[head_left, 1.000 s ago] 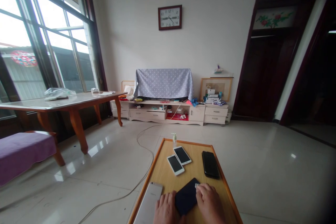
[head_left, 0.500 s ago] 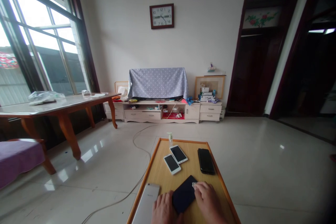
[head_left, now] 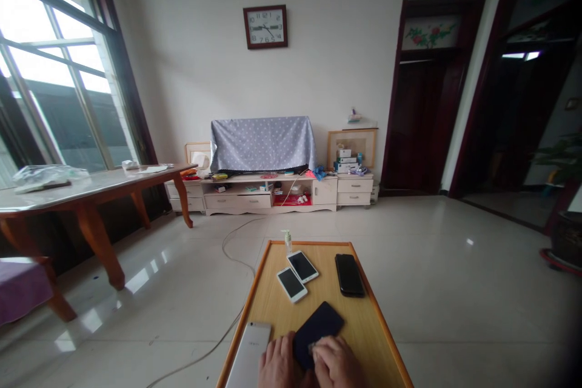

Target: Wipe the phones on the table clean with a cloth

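Observation:
A dark blue phone [head_left: 322, 321] lies face unclear and slanted on the small wooden table. My left hand [head_left: 278, 362] holds it at its lower left edge, fingers close together and thumb near the bottom. Over its lower right part, my right hand [head_left: 336, 362] pinches a small crumpled whitish wad, perhaps tissue, against the surface. The fingers hide most of the wad. Left of my left hand is a silver phone [head_left: 251, 351], back up. Farther off lie two white phones, one [head_left: 292, 285] touching the other [head_left: 303, 267], and a black phone [head_left: 350, 275].
A clear pump bottle [head_left: 287, 242] stands at the far edge of the wooden table [head_left: 268, 309]. A cable [head_left: 213, 348] runs along the floor to the left. Beyond are a larger table [head_left: 107, 185], a low cabinet [head_left: 240, 201] and a potted plant [head_left: 566, 236].
My right hand has moved down and left across the dark blue phone with the wad, from its upper right edge. My left hand stays by the phone. The view has turned slightly right.

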A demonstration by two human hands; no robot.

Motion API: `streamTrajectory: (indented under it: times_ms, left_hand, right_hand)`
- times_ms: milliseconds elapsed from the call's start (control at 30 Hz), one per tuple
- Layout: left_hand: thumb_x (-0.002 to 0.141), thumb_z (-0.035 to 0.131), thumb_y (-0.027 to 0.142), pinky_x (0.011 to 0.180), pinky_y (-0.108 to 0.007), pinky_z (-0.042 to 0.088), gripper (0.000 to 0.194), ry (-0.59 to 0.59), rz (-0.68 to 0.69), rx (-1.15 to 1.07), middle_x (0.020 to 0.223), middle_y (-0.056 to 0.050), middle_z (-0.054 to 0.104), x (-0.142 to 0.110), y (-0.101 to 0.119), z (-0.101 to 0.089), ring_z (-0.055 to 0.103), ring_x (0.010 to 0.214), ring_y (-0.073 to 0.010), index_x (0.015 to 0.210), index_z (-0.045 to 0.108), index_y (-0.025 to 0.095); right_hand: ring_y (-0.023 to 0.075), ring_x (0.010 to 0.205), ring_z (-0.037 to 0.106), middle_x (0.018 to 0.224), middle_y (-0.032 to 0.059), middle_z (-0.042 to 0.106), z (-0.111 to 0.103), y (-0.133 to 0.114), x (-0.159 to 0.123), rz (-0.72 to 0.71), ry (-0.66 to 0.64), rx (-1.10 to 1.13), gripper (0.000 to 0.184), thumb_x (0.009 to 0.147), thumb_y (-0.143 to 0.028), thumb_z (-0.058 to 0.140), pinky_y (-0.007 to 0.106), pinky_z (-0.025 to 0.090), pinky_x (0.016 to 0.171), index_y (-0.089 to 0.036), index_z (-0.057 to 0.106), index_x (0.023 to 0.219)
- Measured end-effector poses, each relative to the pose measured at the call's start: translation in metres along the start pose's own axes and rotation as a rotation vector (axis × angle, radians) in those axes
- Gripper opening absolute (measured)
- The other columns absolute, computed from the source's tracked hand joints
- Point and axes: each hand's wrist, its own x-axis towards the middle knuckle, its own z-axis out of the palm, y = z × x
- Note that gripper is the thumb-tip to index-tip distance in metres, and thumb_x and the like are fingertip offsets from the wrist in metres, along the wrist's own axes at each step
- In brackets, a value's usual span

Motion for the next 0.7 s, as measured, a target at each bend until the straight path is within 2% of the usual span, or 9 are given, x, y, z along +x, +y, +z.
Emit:
streamTrajectory:
  times_ms: [100, 167, 233, 367, 433, 500, 533, 600, 700]
  left_hand:
    - [0.073, 0.058, 0.044, 0.115, -0.04, 0.032, 0.081, 0.004, 0.003, 0.008, 0.15, -0.01, 0.054, -0.001, 0.0, 0.001, 0.044, 0.141, -0.0277, 0.149, 0.045, 0.02]
    - [0.073, 0.058, 0.044, 0.115, -0.04, 0.033, 0.081, 0.001, -0.002, 0.006, 0.15, -0.01, 0.054, -0.001, 0.0, 0.0, 0.044, 0.141, -0.0278, 0.149, 0.045, 0.022]
    - [0.075, 0.057, 0.044, 0.114, -0.04, 0.033, 0.079, -0.005, 0.003, -0.001, 0.151, -0.009, 0.053, 0.0, -0.001, 0.0, 0.044, 0.141, -0.0277, 0.149, 0.045, 0.022]
    - [0.084, 0.046, 0.033, 0.115, -0.038, 0.033, 0.068, -0.058, -0.003, 0.011, 0.154, -0.007, 0.05, 0.005, -0.003, 0.001, 0.043, 0.142, -0.0239, 0.15, 0.043, 0.022]
    - [0.085, 0.041, 0.028, 0.114, -0.037, 0.033, 0.065, -0.069, -0.011, 0.023, 0.155, -0.006, 0.05, 0.005, -0.004, 0.001, 0.042, 0.142, -0.0222, 0.151, 0.043, 0.023]
    - [0.085, 0.044, 0.032, 0.114, -0.038, 0.033, 0.066, -0.056, -0.006, 0.019, 0.154, -0.007, 0.051, 0.005, -0.003, 0.001, 0.043, 0.142, -0.0231, 0.15, 0.044, 0.022]
    - [0.083, 0.048, 0.035, 0.114, -0.038, 0.033, 0.068, -0.048, -0.005, 0.014, 0.153, -0.008, 0.051, 0.004, -0.002, 0.0, 0.043, 0.142, -0.0242, 0.15, 0.044, 0.022]
    - [0.077, 0.056, 0.042, 0.114, -0.039, 0.033, 0.077, -0.035, -0.003, 0.007, 0.152, -0.009, 0.052, 0.002, -0.001, -0.001, 0.043, 0.141, -0.0264, 0.15, 0.044, 0.022]
    - [0.072, 0.06, 0.042, 0.114, -0.039, 0.032, 0.082, -0.022, -0.01, 0.002, 0.151, -0.009, 0.053, -0.001, 0.001, -0.003, 0.043, 0.141, -0.0277, 0.15, 0.043, 0.022]
  right_hand:
    - [0.0204, 0.091, 0.064, 0.097, 0.0048, 0.072, -0.035, 0.007, 0.018, 0.144, 0.061, -0.059, 0.029, 0.098, -0.018, 0.044, 0.031, 0.045, 0.084, -0.025, 0.071, 0.091]
    - [0.021, 0.09, 0.063, 0.095, 0.0047, 0.072, -0.039, 0.007, 0.024, 0.199, 0.088, -0.102, 0.029, 0.098, -0.018, 0.043, 0.033, 0.044, 0.084, -0.024, 0.07, 0.089]
    - [0.0215, 0.09, 0.063, 0.094, 0.0038, 0.072, -0.021, 0.002, 0.022, 0.19, 0.077, -0.128, 0.026, 0.096, -0.018, 0.047, 0.033, 0.043, 0.083, -0.025, 0.07, 0.087]
    - [0.0233, 0.088, 0.063, 0.095, -0.0005, 0.075, 0.044, -0.013, 0.006, 0.052, 0.014, -0.152, 0.016, 0.079, -0.018, 0.065, 0.033, 0.043, 0.076, -0.03, 0.072, 0.086]
    - [0.0231, 0.085, 0.062, 0.094, -0.0026, 0.076, 0.057, -0.018, 0.002, 0.029, -0.012, -0.142, 0.02, 0.076, -0.018, 0.067, 0.033, 0.043, 0.075, -0.033, 0.073, 0.088]
    - [0.0229, 0.09, 0.063, 0.101, -0.003, 0.076, 0.046, -0.016, 0.006, 0.049, -0.009, -0.111, 0.021, 0.082, -0.021, 0.063, 0.034, 0.043, 0.079, -0.034, 0.074, 0.095]
    - [0.0227, 0.094, 0.062, 0.105, -0.0027, 0.076, 0.032, -0.012, 0.01, 0.069, -0.005, -0.096, 0.023, 0.088, -0.023, 0.059, 0.034, 0.042, 0.083, -0.034, 0.073, 0.101]
    - [0.0211, 0.097, 0.062, 0.109, -0.0013, 0.075, 0.0, -0.002, 0.022, 0.145, -0.005, -0.08, 0.027, 0.096, -0.022, 0.049, 0.033, 0.041, 0.088, -0.032, 0.074, 0.099]
    - [0.0211, 0.101, 0.062, 0.111, 0.0013, 0.074, -0.036, 0.011, 0.038, 0.261, 0.029, -0.137, 0.03, 0.099, -0.021, 0.046, 0.031, 0.04, 0.089, -0.03, 0.074, 0.108]
